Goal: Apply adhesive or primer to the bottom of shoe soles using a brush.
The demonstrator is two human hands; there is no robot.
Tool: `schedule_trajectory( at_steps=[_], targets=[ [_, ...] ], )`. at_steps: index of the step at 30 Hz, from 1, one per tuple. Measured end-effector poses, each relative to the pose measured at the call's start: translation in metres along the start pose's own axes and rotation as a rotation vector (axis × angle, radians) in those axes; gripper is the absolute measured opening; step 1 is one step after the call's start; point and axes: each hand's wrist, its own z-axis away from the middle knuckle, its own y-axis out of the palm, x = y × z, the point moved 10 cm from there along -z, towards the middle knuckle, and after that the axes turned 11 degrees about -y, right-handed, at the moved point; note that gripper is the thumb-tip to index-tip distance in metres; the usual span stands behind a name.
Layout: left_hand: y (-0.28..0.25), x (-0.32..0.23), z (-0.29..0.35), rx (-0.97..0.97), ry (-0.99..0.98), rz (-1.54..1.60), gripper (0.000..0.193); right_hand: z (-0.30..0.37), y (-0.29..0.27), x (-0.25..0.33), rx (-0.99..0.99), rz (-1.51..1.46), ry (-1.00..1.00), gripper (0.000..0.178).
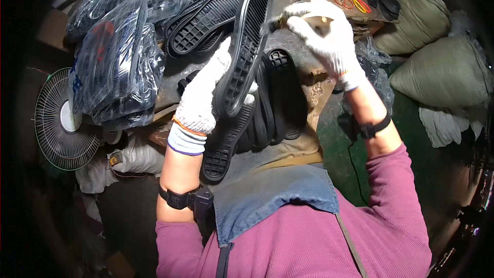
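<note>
White-gloved, the left hand (201,83) is clamped on the edge of a tilted black sole (246,54), our landmark, its gridded face in view; the forearm (181,175) approaches it from lower left. To the sole's upper right, we see the right hand (333,40) raised, fingers bent toward it; whether they close on anything, we cannot tell. Below the landmark, more dark soles (265,108) are bunched together.
</note>
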Motion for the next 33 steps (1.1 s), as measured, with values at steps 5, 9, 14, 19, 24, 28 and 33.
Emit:
schedule_trajectory(
  at_steps=[5, 9, 14, 19, 24, 28, 33],
  targets=[
    [0.005, 0.023, -0.009, 0.259, -0.175, 0.392, 0.067, -0.023, -0.022, -0.067, -0.174, -0.308, 0.128, 0.021],
    [0.013, 0.011, -0.013, 0.376, -0.181, 0.615, 0.085, -0.044, -0.061, -0.067, -0.201, 0.064, -0.123, 0.024],
    [0.007, -0.01, -0.018, 0.278, -0.095, 0.444, 0.056, -0.042, -0.057, -0.095, -0.246, -0.2, 0.08, 0.03],
    [-0.033, -0.056, -0.047, -0.152, 0.201, -0.209, 0.058, -0.055, -0.064, -0.13, -0.165, -0.171, 0.037, 0.037],
    [-0.093, -0.115, -0.03, -0.967, 0.465, -1.298, 0.077, -0.085, 0.007, -0.184, -0.337, -1.01, 0.434, 0.038],
    [-0.071, -0.095, -0.073, -1.152, 0.474, -2.047, 0.055, -0.116, 0.034, -0.221, -0.22, -0.793, 0.432, 0.03],
    [-0.101, -0.112, -0.09, -1.078, 0.323, -1.898, 0.05, -0.178, 0.101, -0.254, 0.166, -0.075, 0.277, 0.04]
  ],
)
